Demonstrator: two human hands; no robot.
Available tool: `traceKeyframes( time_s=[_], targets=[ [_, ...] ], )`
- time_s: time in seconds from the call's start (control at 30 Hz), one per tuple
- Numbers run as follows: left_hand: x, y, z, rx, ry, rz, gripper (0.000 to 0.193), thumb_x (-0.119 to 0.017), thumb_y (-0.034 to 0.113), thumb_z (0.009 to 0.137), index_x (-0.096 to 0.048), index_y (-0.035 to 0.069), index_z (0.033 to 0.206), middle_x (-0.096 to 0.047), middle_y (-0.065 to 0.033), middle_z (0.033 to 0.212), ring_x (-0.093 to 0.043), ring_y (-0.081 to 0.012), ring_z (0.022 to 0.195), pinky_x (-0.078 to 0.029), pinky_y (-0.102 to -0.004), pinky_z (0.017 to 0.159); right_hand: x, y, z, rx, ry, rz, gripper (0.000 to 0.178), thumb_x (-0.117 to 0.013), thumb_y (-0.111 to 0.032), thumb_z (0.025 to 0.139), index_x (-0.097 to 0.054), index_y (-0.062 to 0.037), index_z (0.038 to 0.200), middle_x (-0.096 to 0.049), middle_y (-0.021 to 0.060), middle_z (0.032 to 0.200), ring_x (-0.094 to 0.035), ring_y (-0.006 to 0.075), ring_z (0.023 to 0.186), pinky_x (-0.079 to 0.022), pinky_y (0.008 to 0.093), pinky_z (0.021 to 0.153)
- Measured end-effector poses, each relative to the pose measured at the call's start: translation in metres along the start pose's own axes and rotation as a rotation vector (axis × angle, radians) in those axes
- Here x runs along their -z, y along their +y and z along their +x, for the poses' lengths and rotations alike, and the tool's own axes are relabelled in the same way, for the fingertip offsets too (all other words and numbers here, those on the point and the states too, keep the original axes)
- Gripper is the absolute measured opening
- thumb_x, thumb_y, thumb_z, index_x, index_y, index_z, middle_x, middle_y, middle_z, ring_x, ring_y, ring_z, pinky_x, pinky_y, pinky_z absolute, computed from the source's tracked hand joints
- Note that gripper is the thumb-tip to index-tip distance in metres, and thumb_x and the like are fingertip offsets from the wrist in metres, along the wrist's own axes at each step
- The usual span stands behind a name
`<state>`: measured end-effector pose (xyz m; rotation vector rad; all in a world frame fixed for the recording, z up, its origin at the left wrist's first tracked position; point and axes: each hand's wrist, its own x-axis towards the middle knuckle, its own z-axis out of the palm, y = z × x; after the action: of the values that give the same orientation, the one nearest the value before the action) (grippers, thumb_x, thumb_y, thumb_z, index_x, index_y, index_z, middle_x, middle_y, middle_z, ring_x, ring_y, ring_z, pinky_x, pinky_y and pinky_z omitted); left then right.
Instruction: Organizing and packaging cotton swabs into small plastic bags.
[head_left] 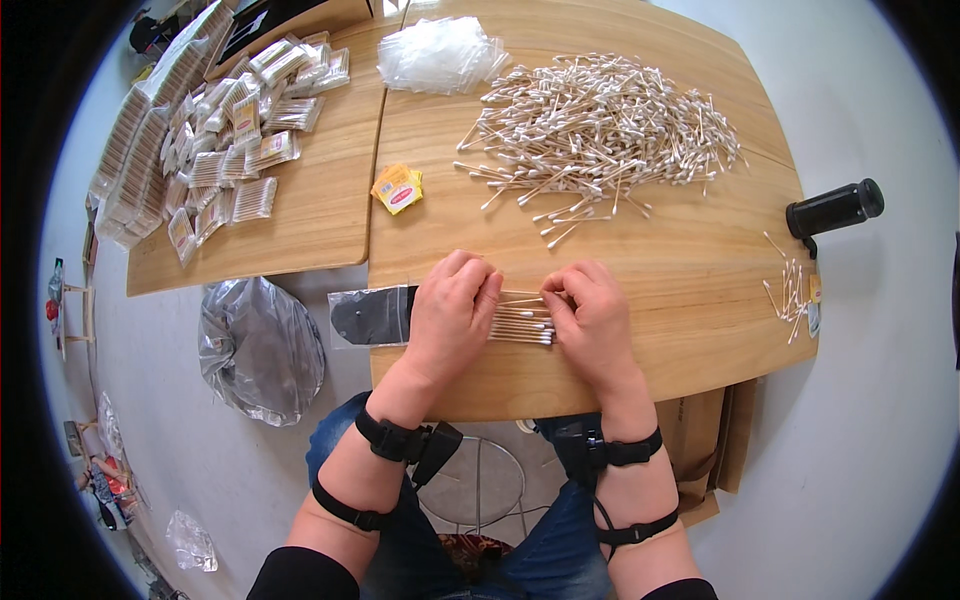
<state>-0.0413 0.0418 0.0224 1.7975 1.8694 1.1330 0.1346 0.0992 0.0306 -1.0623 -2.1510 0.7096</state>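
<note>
A row of cotton swabs (522,325) with pale wooden sticks lies side by side near the table's front edge, between my hands. My left hand (452,308) is closed over the left ends of the sticks, its thumb and fingers together at the upper swabs. My right hand (597,318) pinches the right end of an upper swab. Left of my left hand lies a clear plastic bag (340,318) with a black rounded insert (375,316) in it. Part of the insert and the left swab tips are hidden under my left hand.
A big heap of loose cotton swabs (610,125) lies at the back. Clear bags (440,55), yellow cards (398,188) and filled swab packs (235,140) lie to its left. At right are a black cylinder (835,208) and a few swabs (790,295). A grey bag-lined bin (262,350) stands below.
</note>
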Motion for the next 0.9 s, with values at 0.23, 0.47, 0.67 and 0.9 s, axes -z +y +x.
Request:
traceKeyframes(
  time_s=[0.23, 0.47, 0.67, 0.9],
  targets=[
    [-0.001, 0.004, 0.0, 0.013, 0.043, -0.03, 0.01, -0.064, 0.012, 0.09, -0.064, 0.002, 0.089, -0.061, -0.0116, 0.089, -0.06, -0.0311, 0.082, -0.048, -0.0402, 0.074, 0.0, 0.004, 0.0, -0.007, 0.063, -0.124, 0.004, -0.067, -0.003, 0.078, -0.064, -0.0057, 0.08, -0.059, 0.0099, 0.081, -0.056, 0.0311, 0.081, -0.046, 0.0421, 0.071],
    [0.0, 0.006, -0.008, 0.09, 0.028, -0.15, 0.013, -0.061, 0.015, 0.094, -0.065, 0.002, 0.096, -0.063, -0.0131, 0.103, -0.06, -0.0314, 0.098, -0.048, -0.0383, 0.087, 0.004, -0.001, -0.009, -0.162, 0.108, 0.152, 0.011, -0.062, -0.009, 0.089, -0.066, -0.0031, 0.098, -0.063, 0.0139, 0.098, -0.059, 0.0325, 0.094, -0.049, 0.0384, 0.083],
    [-0.011, 0.015, -0.018, 0.342, 0.047, -0.895, 0.049, -0.031, 0.039, 0.108, -0.042, 0.002, 0.138, -0.04, -0.0104, 0.148, -0.035, -0.0202, 0.139, -0.024, -0.0362, 0.117, -0.015, -0.023, -0.022, -0.187, 0.063, 0.446, 0.04, -0.044, -0.025, 0.105, -0.046, 0.0014, 0.135, -0.052, 0.0202, 0.133, -0.049, 0.0328, 0.126, -0.039, 0.0388, 0.106],
    [-0.022, 0.016, -0.022, 0.353, 0.162, -1.108, 0.051, -0.029, 0.04, 0.108, -0.041, 0.003, 0.14, -0.04, -0.0111, 0.149, -0.033, -0.0217, 0.141, -0.018, -0.0376, 0.119, -0.037, -0.028, -0.016, -0.177, 0.098, 0.506, 0.044, -0.039, -0.029, 0.106, -0.045, 0.0038, 0.135, -0.052, 0.0192, 0.133, -0.049, 0.0298, 0.126, -0.038, 0.0369, 0.106]
  ],
)
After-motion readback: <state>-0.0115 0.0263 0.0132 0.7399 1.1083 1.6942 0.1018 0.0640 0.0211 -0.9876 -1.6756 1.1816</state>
